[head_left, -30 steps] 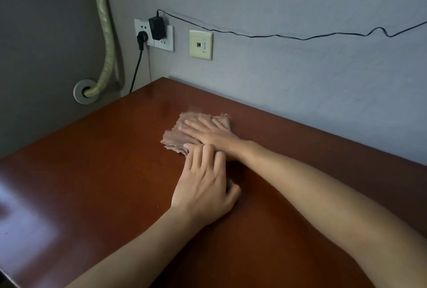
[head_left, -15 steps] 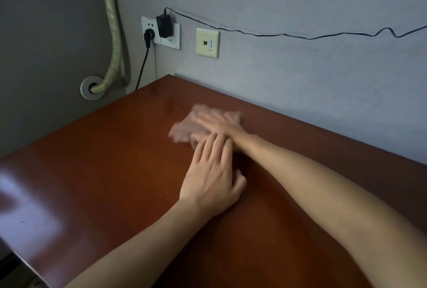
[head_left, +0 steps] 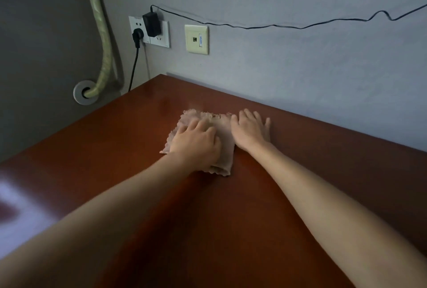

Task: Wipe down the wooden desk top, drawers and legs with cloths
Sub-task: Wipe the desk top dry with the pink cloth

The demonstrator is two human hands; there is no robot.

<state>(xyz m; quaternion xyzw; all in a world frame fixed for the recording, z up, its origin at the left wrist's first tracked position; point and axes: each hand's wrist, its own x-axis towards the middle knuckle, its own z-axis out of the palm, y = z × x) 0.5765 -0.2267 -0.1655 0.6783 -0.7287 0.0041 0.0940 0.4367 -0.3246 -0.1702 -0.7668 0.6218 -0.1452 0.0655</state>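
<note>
- Head view: your left hand (head_left: 196, 143) lay on top of the cloth (head_left: 221, 135), just above the middle of the frame, fingers bent down onto the fabric and pressing it to the desk top (head_left: 300, 172); whether they actually gathered the cloth I could not tell.
- The cloth, a pinkish-beige piece with frayed edges, lay flat on the wood. It showed past your left hand on the upper left, along the top, and down the right side to a corner at the lower right of the hand.
- Your right hand (head_left: 250, 129) lay flat on the desk just to the right of the cloth, fingers straight and slightly spread, holding nothing. Its inner edge touched or just overlapped the cloth's right edge.
- Both forearms ran in from the bottom corners of the frame toward the centre.
- The desk top was a glossy reddish-brown, with a pale reflection at the lower left.
- In the upper left, a power socket (head_left: 161, 34) on the wall held a black adapter (head_left: 151, 24) and a black plug (head_left: 137, 34); a thin black cable (head_left: 277, 26) ran across to the upper right.
- A cream wall plate (head_left: 196, 39) sat right of the socket, and a pale green hose (head_left: 101, 33) curved down to a round wall fitting (head_left: 79, 94) at the left.
</note>
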